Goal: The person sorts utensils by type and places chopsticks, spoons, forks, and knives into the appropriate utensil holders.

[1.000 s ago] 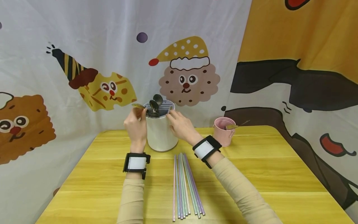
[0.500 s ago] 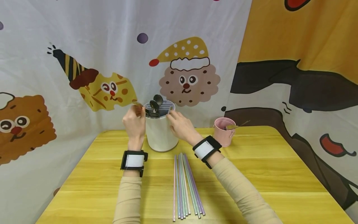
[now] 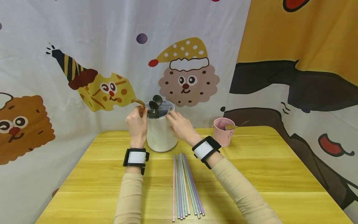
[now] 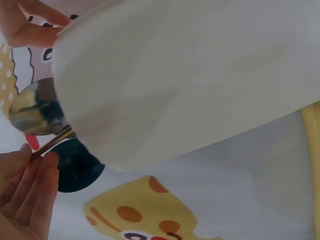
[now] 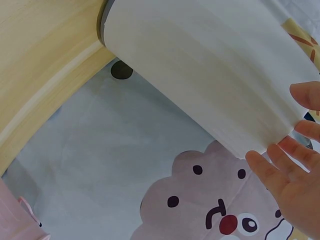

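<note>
My left hand (image 3: 136,123) pinches a slim gold utensil (image 3: 139,102) at the left side of the rim of a tall white utensil holder (image 3: 161,133). In the left wrist view, its thin handle (image 4: 52,141) runs from my fingertips to the rim. My right hand (image 3: 181,125) holds the holder's right rim, thumb (image 5: 305,95) and fingertips around its edge. A dark ladle (image 3: 158,100) and more round-bowled utensils stand up out of the holder. In the left wrist view a shiny spoon bowl (image 4: 37,107) and a dark bowl (image 4: 77,165) show beyond the rim.
A pink bucket (image 3: 222,137) with a gold utensil (image 3: 230,127) leaning in it stands to the right. Several pastel sticks (image 3: 185,186) lie fanned on the wooden table (image 3: 251,174) in front. Behind hangs a printed cloth (image 3: 117,37).
My left hand shifted slightly left, then back right. The gold utensil's outer end has risen and tilts more. My right hand keeps its place on the rim.
</note>
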`<state>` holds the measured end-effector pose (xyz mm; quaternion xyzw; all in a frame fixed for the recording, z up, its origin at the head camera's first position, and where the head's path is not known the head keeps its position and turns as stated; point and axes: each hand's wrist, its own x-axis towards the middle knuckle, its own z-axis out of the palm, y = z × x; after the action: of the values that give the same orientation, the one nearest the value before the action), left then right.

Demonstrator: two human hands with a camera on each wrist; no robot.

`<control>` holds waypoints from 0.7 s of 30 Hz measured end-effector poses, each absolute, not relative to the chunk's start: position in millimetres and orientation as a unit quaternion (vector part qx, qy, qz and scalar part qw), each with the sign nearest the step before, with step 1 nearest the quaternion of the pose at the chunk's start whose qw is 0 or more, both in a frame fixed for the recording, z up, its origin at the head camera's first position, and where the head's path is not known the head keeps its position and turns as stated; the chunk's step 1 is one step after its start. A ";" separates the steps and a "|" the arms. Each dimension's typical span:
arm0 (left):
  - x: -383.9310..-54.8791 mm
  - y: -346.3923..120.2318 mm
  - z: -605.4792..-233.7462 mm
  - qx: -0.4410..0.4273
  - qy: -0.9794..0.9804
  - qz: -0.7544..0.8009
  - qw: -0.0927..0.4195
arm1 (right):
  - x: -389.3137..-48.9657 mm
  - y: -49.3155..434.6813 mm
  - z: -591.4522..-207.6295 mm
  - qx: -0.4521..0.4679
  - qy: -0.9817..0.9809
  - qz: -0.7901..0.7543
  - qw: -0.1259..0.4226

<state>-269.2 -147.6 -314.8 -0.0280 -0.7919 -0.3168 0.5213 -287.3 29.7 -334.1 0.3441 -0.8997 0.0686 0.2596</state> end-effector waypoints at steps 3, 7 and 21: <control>-273.1 -149.2 -318.8 -0.016 -0.808 -0.318 0.496 | -287.3 29.3 -334.1 0.341 -0.902 0.069 0.257; -275.4 -150.1 -325.7 0.018 -0.839 -0.310 0.448 | -287.6 28.4 -334.5 0.341 -0.902 0.067 0.255; -282.4 -154.3 -344.5 0.006 -0.849 -0.310 0.428 | -287.0 29.8 -335.3 0.342 -0.899 0.073 0.265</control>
<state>-282.4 -154.3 -344.5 0.0059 -0.8490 -0.3099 0.4280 -287.0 29.8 -335.3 0.3418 -0.8986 0.0735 0.2650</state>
